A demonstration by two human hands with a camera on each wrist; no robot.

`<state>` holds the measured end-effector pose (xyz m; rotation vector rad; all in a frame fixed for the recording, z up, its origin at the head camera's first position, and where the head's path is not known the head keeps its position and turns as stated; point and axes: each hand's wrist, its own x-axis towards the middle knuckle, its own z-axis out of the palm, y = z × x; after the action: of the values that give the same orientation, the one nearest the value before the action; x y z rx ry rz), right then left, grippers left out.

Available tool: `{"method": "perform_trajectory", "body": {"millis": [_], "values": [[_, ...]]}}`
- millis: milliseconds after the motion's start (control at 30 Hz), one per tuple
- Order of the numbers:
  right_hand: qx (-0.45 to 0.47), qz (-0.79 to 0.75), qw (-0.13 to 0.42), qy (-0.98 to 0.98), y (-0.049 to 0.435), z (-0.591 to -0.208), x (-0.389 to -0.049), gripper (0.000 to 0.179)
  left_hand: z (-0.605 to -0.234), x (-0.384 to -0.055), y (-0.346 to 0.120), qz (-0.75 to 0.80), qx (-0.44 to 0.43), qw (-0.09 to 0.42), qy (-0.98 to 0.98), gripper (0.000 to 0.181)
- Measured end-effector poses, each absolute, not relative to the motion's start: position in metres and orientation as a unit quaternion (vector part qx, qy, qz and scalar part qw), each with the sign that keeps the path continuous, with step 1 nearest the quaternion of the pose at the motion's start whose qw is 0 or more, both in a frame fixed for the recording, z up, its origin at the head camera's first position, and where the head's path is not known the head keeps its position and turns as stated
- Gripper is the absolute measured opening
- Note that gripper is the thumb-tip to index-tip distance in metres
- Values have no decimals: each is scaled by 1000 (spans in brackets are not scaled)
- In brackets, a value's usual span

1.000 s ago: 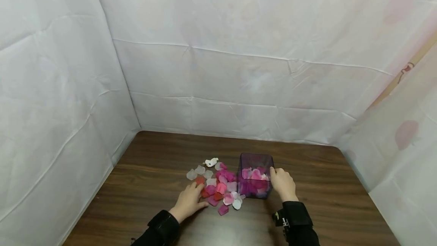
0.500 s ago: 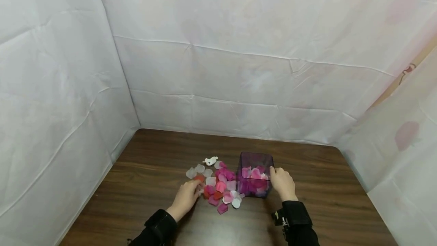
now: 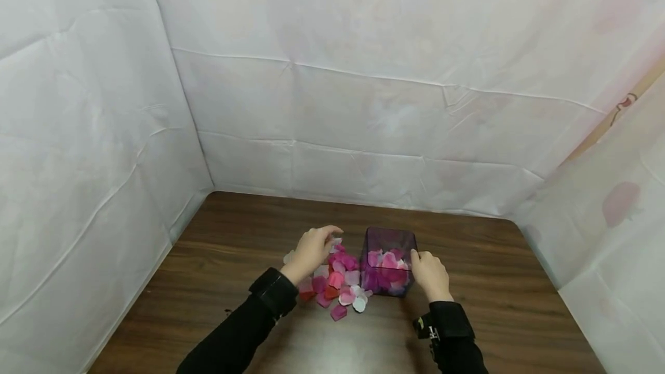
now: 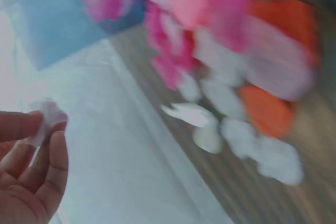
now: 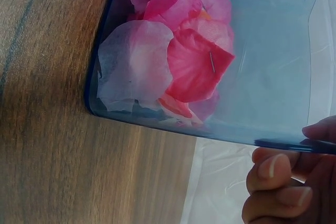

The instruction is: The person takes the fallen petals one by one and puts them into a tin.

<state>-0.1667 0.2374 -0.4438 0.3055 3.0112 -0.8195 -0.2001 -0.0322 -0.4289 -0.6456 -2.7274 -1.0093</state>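
Note:
My left hand (image 3: 310, 251) is raised over the far part of a scatter of fabric petals (image 3: 335, 280). Its thumb and fingers pinch a single pale petal (image 4: 50, 118), seen in the left wrist view. To the right stands a see-through purple box (image 3: 381, 240), open at the top, with pink and white petals (image 5: 197, 69) heaped inside. My right hand (image 3: 431, 277) grips the right wall of this box at its rim, thumb on one side and curled fingers on the other. The loose petals are red, pink, magenta and white.
Everything rests on a dark wood-grain table (image 3: 499, 281). White cloth (image 3: 332, 120) hangs behind the table and along both sides. A small white bird-like piece (image 4: 193, 115) lies beside the pale petals in the left wrist view.
My left hand has lifted from the left edge of the petals and moved away from me and to the right, carrying a pale petal. The right hand stays on the box.

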Motion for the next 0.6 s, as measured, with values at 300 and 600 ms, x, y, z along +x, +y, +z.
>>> {"method": "perform_trajectory", "body": {"millis": [300,600], "values": [[95,-258,2,961,237,-441,-167,50,-405,-208,33,-379,-300,79,-872,13],[98,-260,4,961,236,-440,-166,51,-414,-200,71,-271,-358,11,-893,32]]}}
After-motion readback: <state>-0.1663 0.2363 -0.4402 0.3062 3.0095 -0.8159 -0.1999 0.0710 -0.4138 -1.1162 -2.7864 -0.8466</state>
